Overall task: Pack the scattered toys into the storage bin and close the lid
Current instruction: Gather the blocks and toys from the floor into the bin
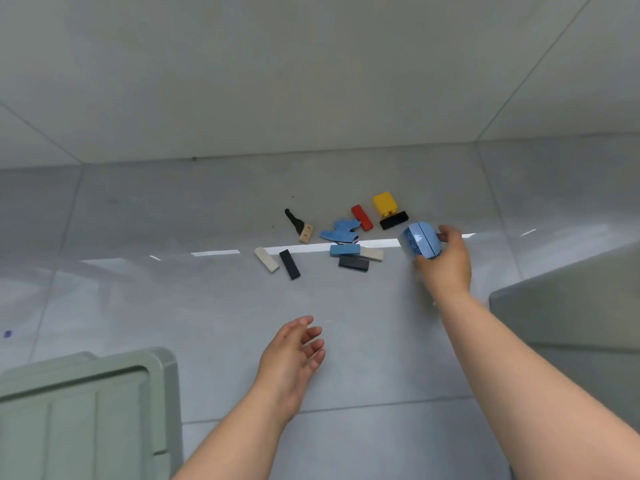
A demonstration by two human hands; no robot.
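1. Blue bricks (pixel 420 240), right of centre: right hand (pixel 446 263) grips them, fingers curled round.
2. Left hand (pixel 294 355), lower centre: fingers loosely spread, holds nothing.
3. Loose toys on tile floor (pixel 207 306), mid-frame: yellow block (pixel 383 202), red brick (pixel 362 217), black and white pieces.
4. Green lid (pixel 86 393) lower left; bin (pixel 571 296) at right edge.
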